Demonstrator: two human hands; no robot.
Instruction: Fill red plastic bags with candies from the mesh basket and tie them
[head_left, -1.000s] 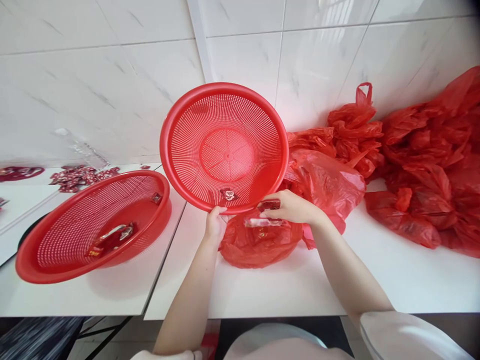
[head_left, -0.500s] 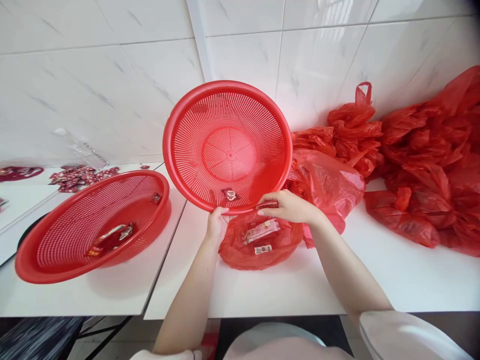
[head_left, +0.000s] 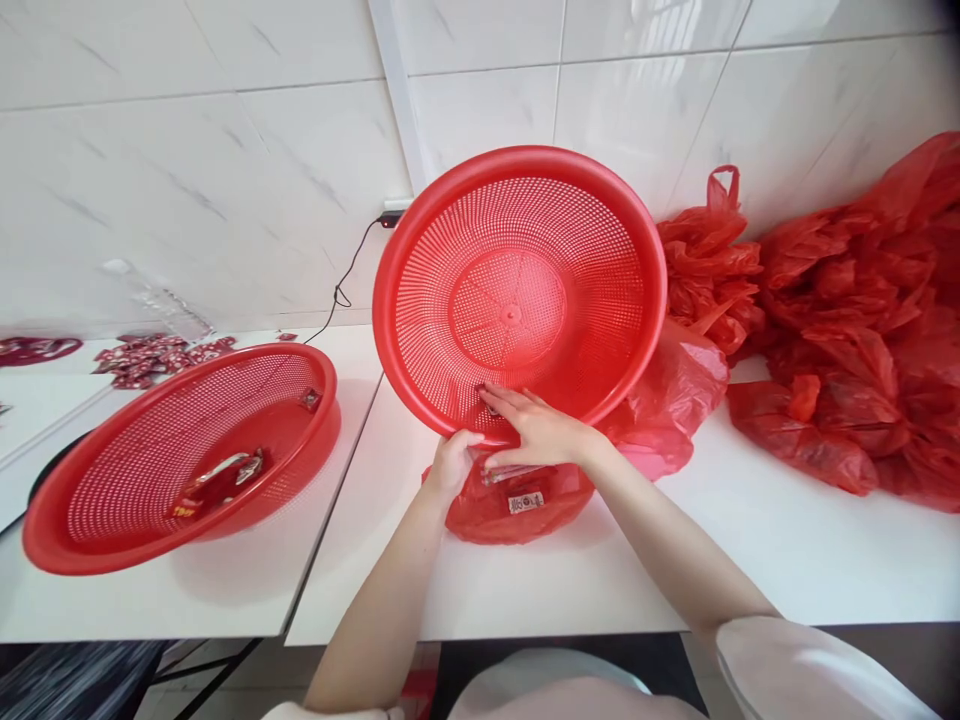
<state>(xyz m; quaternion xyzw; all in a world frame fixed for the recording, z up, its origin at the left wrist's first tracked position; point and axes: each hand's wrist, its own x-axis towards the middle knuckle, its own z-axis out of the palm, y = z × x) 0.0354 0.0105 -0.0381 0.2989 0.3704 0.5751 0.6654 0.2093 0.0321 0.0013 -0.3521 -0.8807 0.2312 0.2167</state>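
A large red mesh plastic basket (head_left: 592, 230) is tipped towards me over an open red plastic bag (head_left: 487, 515). My left hand (head_left: 454, 462) grips the basket's lower rim, thumb over the edge. Inside the basket's lower wall, my right hand (head_left: 544, 430) reaches with fingers stretched out, partly covering a small dark wrapped packet (head_left: 491, 405). Below the rim, the bag holds a white-labelled packet (head_left: 525, 502) and a pink packet (head_left: 510, 472), which is mostly hidden by my right hand.
A second red basket (head_left: 300, 490) with a few packets stands tilted on the left table. Small red packets (head_left: 150, 358) lie behind it. Filled red bags (head_left: 847, 330) are piled on the right. A black cable (head_left: 343, 290) runs down the tiled wall.
The basket has shifted right and nearer, its rim lower over the bag. My right hand has moved from above the bag into the basket, over the small packet.
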